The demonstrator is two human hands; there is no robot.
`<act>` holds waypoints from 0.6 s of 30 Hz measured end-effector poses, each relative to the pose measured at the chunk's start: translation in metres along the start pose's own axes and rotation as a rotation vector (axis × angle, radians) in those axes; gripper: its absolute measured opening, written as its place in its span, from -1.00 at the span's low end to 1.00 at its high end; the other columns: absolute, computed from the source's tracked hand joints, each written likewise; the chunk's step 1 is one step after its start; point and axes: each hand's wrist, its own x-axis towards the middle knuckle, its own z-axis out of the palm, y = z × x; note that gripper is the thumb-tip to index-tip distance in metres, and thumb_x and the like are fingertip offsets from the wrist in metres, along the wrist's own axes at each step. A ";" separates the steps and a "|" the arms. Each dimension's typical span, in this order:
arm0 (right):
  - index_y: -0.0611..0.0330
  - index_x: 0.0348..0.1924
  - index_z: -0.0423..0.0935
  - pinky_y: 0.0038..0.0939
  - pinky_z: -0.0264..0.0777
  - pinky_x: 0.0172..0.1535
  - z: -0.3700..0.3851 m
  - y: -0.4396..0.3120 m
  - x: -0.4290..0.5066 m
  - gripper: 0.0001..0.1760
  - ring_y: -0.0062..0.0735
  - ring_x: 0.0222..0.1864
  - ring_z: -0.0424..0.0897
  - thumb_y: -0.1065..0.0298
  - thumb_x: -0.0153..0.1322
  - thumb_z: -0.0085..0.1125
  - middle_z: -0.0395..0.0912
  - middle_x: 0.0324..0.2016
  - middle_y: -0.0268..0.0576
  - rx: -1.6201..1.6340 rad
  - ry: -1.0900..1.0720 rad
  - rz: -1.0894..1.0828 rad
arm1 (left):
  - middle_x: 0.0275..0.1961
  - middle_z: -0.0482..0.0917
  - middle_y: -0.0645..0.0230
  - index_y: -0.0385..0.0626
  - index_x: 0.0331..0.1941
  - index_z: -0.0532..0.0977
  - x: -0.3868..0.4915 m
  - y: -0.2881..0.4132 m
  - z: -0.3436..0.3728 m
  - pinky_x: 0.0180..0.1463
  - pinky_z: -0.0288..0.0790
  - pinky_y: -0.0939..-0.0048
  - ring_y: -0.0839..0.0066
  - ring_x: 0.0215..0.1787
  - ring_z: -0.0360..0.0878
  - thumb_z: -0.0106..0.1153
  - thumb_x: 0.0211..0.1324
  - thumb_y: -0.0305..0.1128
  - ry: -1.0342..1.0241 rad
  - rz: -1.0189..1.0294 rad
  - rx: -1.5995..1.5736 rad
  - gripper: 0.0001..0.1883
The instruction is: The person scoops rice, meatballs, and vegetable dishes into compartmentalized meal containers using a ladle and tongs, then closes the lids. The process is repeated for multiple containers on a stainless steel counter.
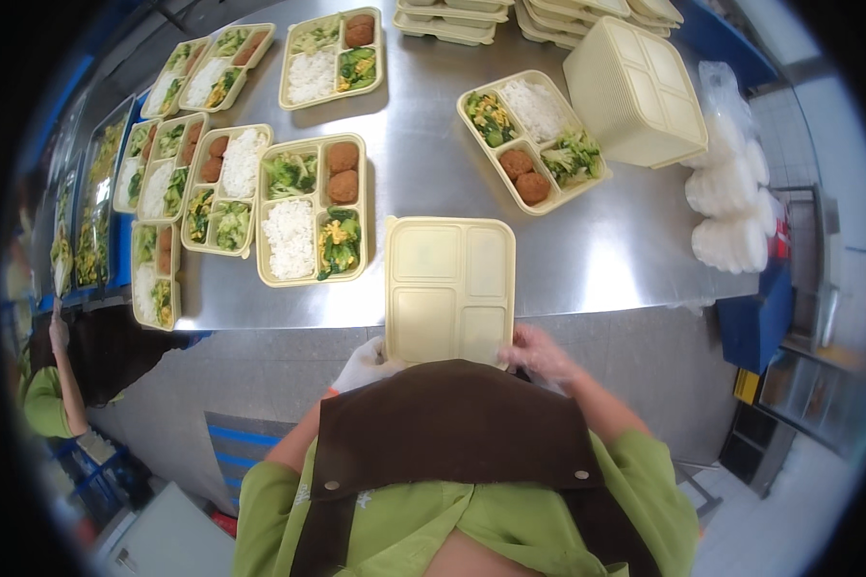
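Observation:
A cream meal box with a four-panel lid over it (pixel 427 254) is right in front of me, its near end reaching past the table edge. My left hand (pixel 366 366), in a white glove, holds the near left corner. At the near right corner my right hand (pixel 541 353), in a clear plastic glove, grips the rim; my apron hides part of both hands. Just left of it stands an uncovered meal box (pixel 291 238) with rice, broccoli, two brown patties and greens with egg. Another uncovered meal box (pixel 530 141) lies turned at an angle to the right.
Several filled boxes (pixel 220 191) crowd the left of the steel table (pixel 433 144). A tall stack of lids (pixel 642 86) stands at the right, beside bagged white round containers (pixel 725 195). More stacked boxes (pixel 447 21) sit at the back. Another person's arm (pixel 65 360) reaches toward food trays (pixel 97 209).

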 end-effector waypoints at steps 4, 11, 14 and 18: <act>0.26 0.17 0.44 -0.40 0.39 0.14 0.013 -0.005 -0.009 -0.47 -0.52 0.01 0.51 0.23 0.42 0.38 0.57 -0.03 -0.25 0.065 -0.054 -0.079 | 0.08 0.60 0.20 -0.37 0.19 0.36 -0.010 0.023 0.009 0.14 0.48 0.44 0.52 0.06 0.58 0.29 0.21 -0.41 0.087 -0.014 0.104 -0.47; 0.27 0.13 0.45 -0.47 0.42 0.01 -0.002 -0.005 0.007 -0.55 -0.58 -0.11 0.49 0.34 0.42 0.32 0.58 -0.10 -0.34 0.011 0.012 -0.228 | 0.20 0.54 0.23 -0.30 0.43 0.15 0.024 0.003 0.012 0.17 0.47 0.49 0.50 0.17 0.55 0.30 0.07 -0.64 0.015 0.156 -0.231 -0.18; 0.27 0.01 0.48 -0.51 0.43 -0.15 -0.025 -0.022 0.014 -0.64 -0.61 -0.25 0.48 0.34 0.42 0.32 0.58 -0.21 -0.34 0.052 -0.054 -0.158 | -0.07 0.61 0.22 -0.22 0.23 0.29 0.040 0.004 0.014 -0.16 0.57 0.50 0.54 -0.26 0.63 0.24 0.13 -0.65 -0.024 0.250 -0.373 -0.43; 0.28 -0.05 0.48 -0.52 0.50 -0.22 -0.054 -0.031 0.053 -0.67 -0.61 -0.32 0.53 0.32 0.43 0.33 0.59 -0.25 -0.29 -0.139 0.055 -0.225 | -0.17 0.60 0.20 -0.09 0.14 0.30 0.053 0.024 0.004 -0.29 0.57 0.30 0.42 -0.35 0.61 0.19 0.21 -0.55 -0.029 0.081 -0.395 -0.56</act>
